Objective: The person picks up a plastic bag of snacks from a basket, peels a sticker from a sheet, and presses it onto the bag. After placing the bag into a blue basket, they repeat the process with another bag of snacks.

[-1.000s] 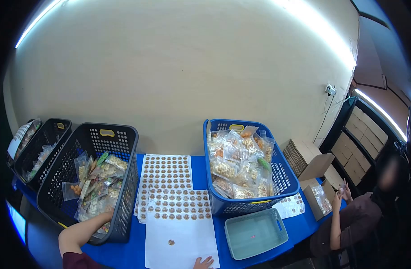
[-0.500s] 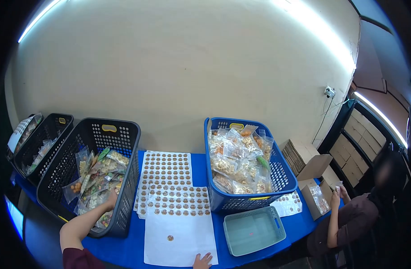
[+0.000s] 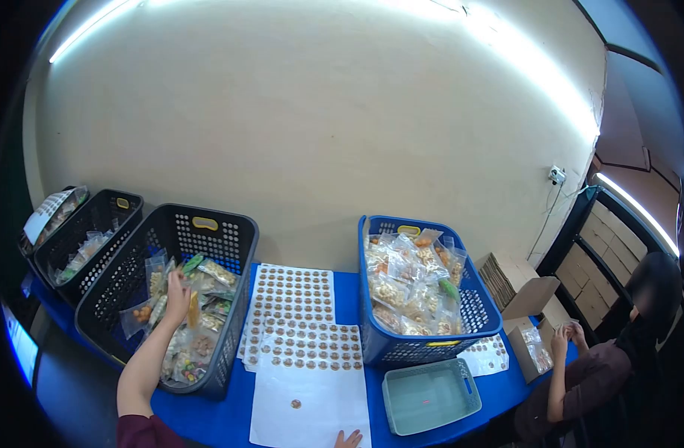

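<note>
My left hand (image 3: pixel 178 297) reaches into the large black basket (image 3: pixel 241 299), its fingers bent together at the top of the heap of clear snack packets (image 3: pixel 201 345). It seems to pinch one packet, though the fingers hide which. At the bottom edge of the view, my right hand (image 3: pixel 348 440) lies with fingers spread on a sticker sheet (image 3: pixel 312 418). Rows of round brown stickers cover the sheet's upper part, and a single sticker (image 3: pixel 296 404) sits lower on its bare area. More sticker sheets (image 3: pixel 293 287) lie behind it.
A blue basket (image 3: pixel 402 352) full of snack packets stands right of the sheets, a pale green tray (image 3: pixel 431 399) before it. Smaller dark baskets (image 3: pixel 88 246) are at far left. A co-worker (image 3: pixel 581 381) handles something small beside an open carton (image 3: pixel 532 347).
My left hand has moved from the basket's right side to farther back and left over the packets. My right hand stays on the sheet. The whole view has shifted slightly.
</note>
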Demonstrator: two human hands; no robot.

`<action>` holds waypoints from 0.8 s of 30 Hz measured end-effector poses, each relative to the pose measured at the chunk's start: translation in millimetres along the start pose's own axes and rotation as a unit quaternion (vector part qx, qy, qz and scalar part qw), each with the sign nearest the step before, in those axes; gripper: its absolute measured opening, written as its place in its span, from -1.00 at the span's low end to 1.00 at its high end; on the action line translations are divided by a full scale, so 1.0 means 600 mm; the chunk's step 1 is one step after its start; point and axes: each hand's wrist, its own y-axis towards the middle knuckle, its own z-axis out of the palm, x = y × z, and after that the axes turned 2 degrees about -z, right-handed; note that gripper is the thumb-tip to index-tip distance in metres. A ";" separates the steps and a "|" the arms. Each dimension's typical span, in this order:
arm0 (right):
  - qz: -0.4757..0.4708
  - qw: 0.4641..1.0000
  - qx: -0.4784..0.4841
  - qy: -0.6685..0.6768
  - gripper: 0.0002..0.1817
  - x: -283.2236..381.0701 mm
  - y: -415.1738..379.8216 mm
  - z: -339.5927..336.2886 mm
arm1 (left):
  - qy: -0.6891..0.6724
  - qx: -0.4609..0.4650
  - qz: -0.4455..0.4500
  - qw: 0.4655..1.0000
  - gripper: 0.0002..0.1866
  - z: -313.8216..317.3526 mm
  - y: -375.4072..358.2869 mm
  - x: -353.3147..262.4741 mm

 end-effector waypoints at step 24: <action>-0.242 0.717 0.425 0.497 -0.52 0.079 -0.002 -0.260 | -0.376 0.246 -0.155 0.880 -0.82 -0.077 -0.323 -0.361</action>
